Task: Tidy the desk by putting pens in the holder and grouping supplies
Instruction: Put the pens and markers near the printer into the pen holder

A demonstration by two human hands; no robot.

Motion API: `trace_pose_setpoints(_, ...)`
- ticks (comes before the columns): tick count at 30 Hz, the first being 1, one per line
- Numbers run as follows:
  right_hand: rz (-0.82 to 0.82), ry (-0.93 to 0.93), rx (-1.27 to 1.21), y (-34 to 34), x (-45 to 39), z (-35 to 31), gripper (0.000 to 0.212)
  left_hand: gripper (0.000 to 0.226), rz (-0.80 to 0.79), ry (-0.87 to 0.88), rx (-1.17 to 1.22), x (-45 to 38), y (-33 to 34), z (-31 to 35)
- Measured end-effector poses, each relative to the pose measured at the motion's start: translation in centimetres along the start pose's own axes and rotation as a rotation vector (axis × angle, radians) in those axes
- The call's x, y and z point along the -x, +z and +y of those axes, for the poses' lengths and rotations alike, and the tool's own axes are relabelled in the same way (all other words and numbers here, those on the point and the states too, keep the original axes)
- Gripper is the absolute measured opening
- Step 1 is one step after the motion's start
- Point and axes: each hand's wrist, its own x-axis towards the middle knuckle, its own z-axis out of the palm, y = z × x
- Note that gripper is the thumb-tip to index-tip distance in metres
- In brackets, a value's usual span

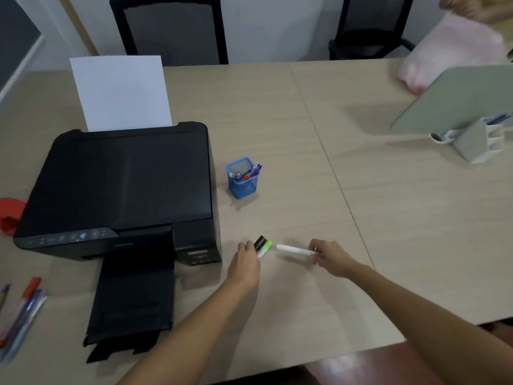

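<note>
The holder [242, 177] beyond both grips already has some pens; left hand [245, 261] clasps 2 markers [263, 247], right hand [331, 255] clasps a white marker [294, 250]; pens [22, 315] far left remain

Beige desk [277, 112], black printer [125, 184], blue holder [243, 184], loose pens [22, 315]

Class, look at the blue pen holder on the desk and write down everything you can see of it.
The blue pen holder is a small square cup that looks like wire mesh with a solid rim. It stands upright on the beige desk, just right of the black printer, apart from it. Several pens stand in it, leaning toward its right corner; one shows a red tip. Neither hand touches it.
</note>
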Motion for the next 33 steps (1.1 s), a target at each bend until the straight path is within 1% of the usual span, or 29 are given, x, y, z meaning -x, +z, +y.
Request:
trace_pose_setpoints(2,0.083,0.055,-0.176,-2.3,0.0,-0.4,0.009,0.033,-0.024,-0.026,-0.059,-1.3,0.7,0.8)
trace_pose_setpoints(3,0.122,0.064,-0.243,-3.5,-0.1,-0.7,0.008,0.034,-0.024,-0.033,-0.098,-1.7,1.0,1.1)
trace_pose_setpoints(6,0.208,0.021,-0.395,-7.1,-0.9,-1.8,0.008,0.029,-0.049,-0.017,-0.200,-2.7,2.2,1.2)
trace_pose_setpoints(8,0.271,-0.007,-0.504,-9.1,-1.8,-2.6,0.012,0.027,-0.045,-0.004,-0.151,-2.5,2.1,1.6)
trace_pose_setpoints(10,0.358,-0.012,-0.646,-10.9,-3.4,-3.5,0.014,0.020,0.027,0.016,0.047,-2.2,0.5,2.6)
trace_pose_setpoints(12,0.454,-0.025,-0.735,-12.5,-5.6,-4.7,0.014,0.022,0.133,0.050,0.286,-2.3,-3.0,4.3)
trace_pose_setpoints(14,0.539,-0.069,-0.730,-14.0,-8.4,-6.6,0.016,0.024,0.286,0.090,0.502,-2.9,-8.0,6.5)
trace_pose_setpoints(16,0.584,-0.140,-0.647,-14.9,-10.6,-9.1,0.015,0.020,0.424,0.100,0.762,-3.6,-13.2,8.7)
trace_pose_setpoints(18,0.567,-0.213,-0.544,-15.1,-12.7,-11.4,0.018,0.009,0.508,0.065,1.047,-5.5,-17.1,9.9)
trace_pose_setpoints(19,0.536,-0.241,-0.488,-15.0,-13.6,-12.3,0.021,0.008,0.561,0.025,1.141,-7.0,-18.5,10.0)
trace_pose_setpoints(20,0.491,-0.261,-0.437,-14.7,-14.5,-13.0,0.023,0.008,0.608,-0.017,1.206,-8.5,-19.4,9.9)
trace_pose_setpoints(22,0.389,-0.297,-0.350,-14.0,-16.0,-13.9,0.025,0.009,0.630,-0.089,1.290,-11.6,-19.6,8.9)
trace_pose_setpoints(24,0.309,-0.324,-0.261,-13.2,-17.2,-14.3,0.026,0.014,0.583,-0.164,1.262,-14.1,-18.7,7.9)
trace_pose_setpoints(27,0.212,-0.360,-0.123,-12.2,-18.6,-14.6,0.025,0.021,0.465,-0.243,1.109,-15.9,-16.6,6.7)
trace_pose_setpoints(29,0.170,-0.374,-0.060,-11.6,-19.2,-14.8,0.025,0.022,0.424,-0.306,1.022,-16.6,-15.4,6.2)
trace_pose_setpoints(33,0.129,-0.344,-0.069,-10.7,-20.0,-14.5,0.031,0.025,0.328,-0.384,1.018,-16.8,-14.4,6.3)
